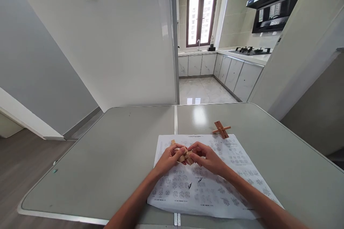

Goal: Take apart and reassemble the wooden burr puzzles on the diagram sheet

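Between my two hands, just over a printed sheet (212, 200), is a small wooden interlocking puzzle (185, 157) made of pale wood pieces. My left hand (171, 157) grips its left side with thumb and fingers bent round it. From the right, my right hand (205, 157) pinches it with thumb and forefinger. One pale piece sticks out above the left fingers. Fingers cover much of the puzzle, so how its pieces fit cannot be made out. Beyond the right hand, at the sheet's far edge, lies a reddish-brown wooden cross-shaped piece (221, 130) with a lighter stick through it.
The sheet carries rows of small line drawings and lies on a grey folding table (107, 157) with a metal seam down its middle. A small green bit (55, 170) lies near the left edge. A white wall (139, 43) and a kitchen doorway stand behind.
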Demonstrator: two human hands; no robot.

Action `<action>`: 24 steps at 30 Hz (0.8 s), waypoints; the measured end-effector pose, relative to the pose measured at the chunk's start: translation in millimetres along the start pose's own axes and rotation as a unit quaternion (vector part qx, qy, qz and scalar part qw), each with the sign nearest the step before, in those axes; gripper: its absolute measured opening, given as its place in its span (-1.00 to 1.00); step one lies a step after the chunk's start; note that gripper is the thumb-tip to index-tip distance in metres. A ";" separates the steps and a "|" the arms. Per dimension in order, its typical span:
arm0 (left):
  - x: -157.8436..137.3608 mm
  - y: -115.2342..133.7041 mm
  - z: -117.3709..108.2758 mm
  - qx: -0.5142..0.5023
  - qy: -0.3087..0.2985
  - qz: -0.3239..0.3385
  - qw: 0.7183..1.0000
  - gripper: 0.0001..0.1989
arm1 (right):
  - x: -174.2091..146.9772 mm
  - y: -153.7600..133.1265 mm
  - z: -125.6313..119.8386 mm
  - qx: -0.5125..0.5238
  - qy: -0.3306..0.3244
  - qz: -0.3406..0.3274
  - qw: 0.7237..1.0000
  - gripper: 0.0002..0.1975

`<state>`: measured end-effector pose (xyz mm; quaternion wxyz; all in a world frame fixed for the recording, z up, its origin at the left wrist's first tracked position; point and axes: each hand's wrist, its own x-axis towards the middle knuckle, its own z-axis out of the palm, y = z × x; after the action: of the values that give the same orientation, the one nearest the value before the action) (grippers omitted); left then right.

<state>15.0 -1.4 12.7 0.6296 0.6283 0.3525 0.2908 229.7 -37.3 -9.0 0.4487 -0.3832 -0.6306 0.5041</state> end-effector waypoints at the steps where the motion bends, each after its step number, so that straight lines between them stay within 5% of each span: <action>1: -0.4 0.3 -0.1 0.010 0.005 -0.002 1.000 -0.50 | -0.1 -0.7 0.4 -0.007 0.002 -0.002 1.000 -0.63; 17: -10.5 7.9 11.3 0.026 -0.037 0.001 0.999 -0.57 | 1.8 3.0 1.4 -0.006 0.054 0.048 0.997 -0.54; 24: -9.6 11.3 10.6 -0.019 -0.039 0.014 0.999 -0.53 | 1.9 -1.4 0.7 0.002 0.011 0.022 1.000 -0.56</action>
<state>18.9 -14.9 24.3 0.6508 0.6318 0.3131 0.2817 228.4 -36.0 -7.3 0.4454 -0.4016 -0.6162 0.5105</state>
